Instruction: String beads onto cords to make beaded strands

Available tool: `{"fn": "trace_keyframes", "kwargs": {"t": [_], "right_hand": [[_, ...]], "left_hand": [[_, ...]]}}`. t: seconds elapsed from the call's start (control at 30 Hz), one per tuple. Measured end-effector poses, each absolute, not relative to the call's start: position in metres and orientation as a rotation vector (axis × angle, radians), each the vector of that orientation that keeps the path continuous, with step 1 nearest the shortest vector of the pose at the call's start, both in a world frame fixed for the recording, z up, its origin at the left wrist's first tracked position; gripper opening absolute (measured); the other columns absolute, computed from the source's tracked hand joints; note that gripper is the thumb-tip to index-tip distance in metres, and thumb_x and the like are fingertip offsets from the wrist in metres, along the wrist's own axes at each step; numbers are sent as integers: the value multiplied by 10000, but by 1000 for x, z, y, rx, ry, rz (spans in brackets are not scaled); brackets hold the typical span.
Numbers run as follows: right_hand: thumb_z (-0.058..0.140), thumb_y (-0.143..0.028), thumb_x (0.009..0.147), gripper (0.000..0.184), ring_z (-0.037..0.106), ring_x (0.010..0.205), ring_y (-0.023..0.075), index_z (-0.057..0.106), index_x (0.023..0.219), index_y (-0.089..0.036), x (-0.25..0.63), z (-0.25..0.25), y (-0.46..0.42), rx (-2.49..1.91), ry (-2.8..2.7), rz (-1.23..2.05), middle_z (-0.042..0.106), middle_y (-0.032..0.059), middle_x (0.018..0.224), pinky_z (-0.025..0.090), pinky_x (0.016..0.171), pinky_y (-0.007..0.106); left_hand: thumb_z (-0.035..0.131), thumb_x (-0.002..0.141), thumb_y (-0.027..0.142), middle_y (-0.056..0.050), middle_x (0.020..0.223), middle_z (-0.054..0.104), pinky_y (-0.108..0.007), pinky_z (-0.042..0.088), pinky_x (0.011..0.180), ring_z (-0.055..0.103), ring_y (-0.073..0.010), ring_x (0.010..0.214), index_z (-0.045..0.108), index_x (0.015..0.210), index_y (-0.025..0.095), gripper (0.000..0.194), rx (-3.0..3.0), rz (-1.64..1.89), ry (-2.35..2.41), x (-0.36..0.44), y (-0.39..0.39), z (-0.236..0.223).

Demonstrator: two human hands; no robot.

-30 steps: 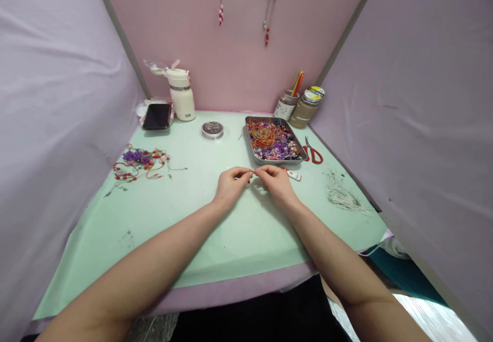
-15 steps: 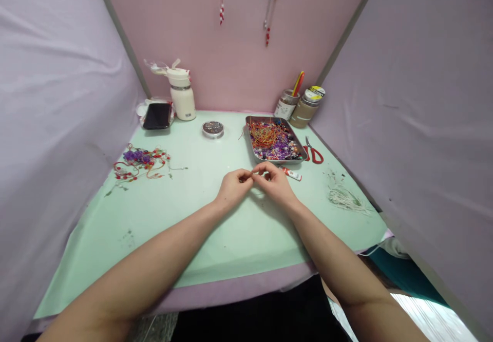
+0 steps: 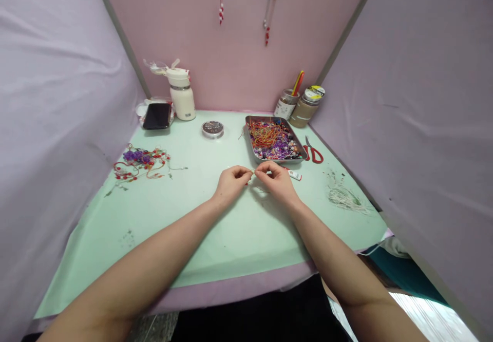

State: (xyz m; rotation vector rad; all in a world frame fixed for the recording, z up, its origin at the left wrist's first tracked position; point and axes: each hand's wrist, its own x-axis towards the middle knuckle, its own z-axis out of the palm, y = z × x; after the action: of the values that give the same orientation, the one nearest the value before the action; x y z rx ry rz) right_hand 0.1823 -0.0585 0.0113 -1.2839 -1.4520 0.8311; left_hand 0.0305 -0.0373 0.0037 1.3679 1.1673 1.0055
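Note:
Just in front of the metal tray, my left hand (image 3: 232,184) and my right hand (image 3: 276,180) meet with their fingertips almost touching. Both are closed in a pinch on a thin cord (image 3: 253,172), of which a short yellowish stretch shows between the fingers. Something small and red peeks out below my left fingertips, possibly a bead. A fine loose strand (image 3: 263,191) hangs under my right hand. The fingers hide most of the cord. Partly behind my right hand lies a red and white tube (image 3: 295,174).
The metal tray (image 3: 251,149) holds beads and tangled orange cord. Red-handled scissors (image 3: 316,155) and a bundle of pale threads (image 3: 346,199) lie at right. Beaded strings (image 3: 140,162), a phone (image 3: 157,116), a white bottle (image 3: 183,100), a wire spool (image 3: 213,129) and two jars (image 3: 304,112) stand around.
My fingertips have drawn slightly apart, so a bit of cord now shows between them. The small red thing has come into view below my left hand.

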Motion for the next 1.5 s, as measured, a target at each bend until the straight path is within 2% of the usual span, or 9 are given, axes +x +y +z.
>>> {"fn": "trace_keyframes", "kwargs": {"t": [0.97, 1.27, 1.5], "right_hand": [[609, -310, 707, 122, 535, 683, 159, 610, 686, -190, 183, 9, -59, -1430, -1448, 818, 624, 18, 718, 426, 651, 291], [556, -350, 778, 195, 597, 813, 191, 684, 772, -202, 190, 12, -54, -1402, -1335, 796, 691, 31, 836, 448, 789, 325], [627, -334, 770, 171, 589, 741, 172, 699, 812, -184, 190, 5, -56, -1325, -1513, 811, 690, 45, 825, 440, 667, 298]], "left_hand": [[658, 713, 357, -37, 731, 688, -272, 468, 683, 591, -134, 666, 704, 774, 141, 229, 1375, 944, 1052, 29, -36, 2], [676, 686, 367, -26, 705, 667, -267, 461, 651, 560, -120, 620, 695, 750, 149, 228, 1235, 996, 1060, 30, -38, 8], [704, 665, 393, -29, 694, 656, -281, 454, 663, 547, -122, 630, 690, 729, 148, 254, 1195, 1014, 1005, 29, -38, 9]]}}
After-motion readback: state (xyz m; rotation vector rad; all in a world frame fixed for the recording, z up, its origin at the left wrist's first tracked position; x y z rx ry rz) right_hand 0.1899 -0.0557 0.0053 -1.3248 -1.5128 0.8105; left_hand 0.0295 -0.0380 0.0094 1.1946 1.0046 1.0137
